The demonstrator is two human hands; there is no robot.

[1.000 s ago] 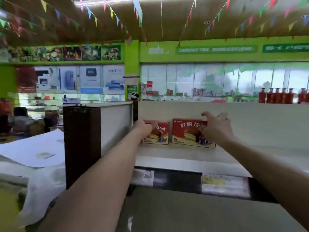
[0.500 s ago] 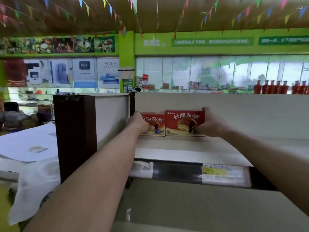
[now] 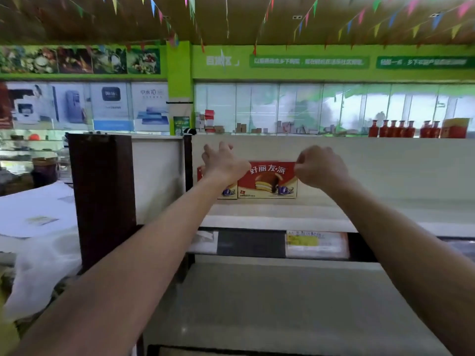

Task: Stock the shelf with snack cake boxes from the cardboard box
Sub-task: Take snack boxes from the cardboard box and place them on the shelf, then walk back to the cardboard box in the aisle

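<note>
Two bare arms reach forward from the near edge, over a pale lower shelf [image 3: 270,304]. Past it is the dark front strip of the upper shelf with a yellow and white price label [image 3: 316,243] stuck on it.

On the pale upper shelf board [image 3: 270,214] stand two red cardboard snack cake boxes, side by side and upright against the back wall. The right red snack cake box [image 3: 268,179] shows a picture of a round brown cake. The left red snack cake box [image 3: 226,187] is mostly hidden behind the left wrist.

The left hand [image 3: 225,163] is in front of the left box, with its fingers [image 3: 223,147] spread and pointing up, holding nothing. The right hand [image 3: 320,167] is just beside the top right corner of the right box. Its fingers are curled in and hold nothing.

To the left stands a tall dark brown wooden side panel [image 3: 102,196]. Far away on the right is a row of red bottles [image 3: 401,128] by the windows.
</note>
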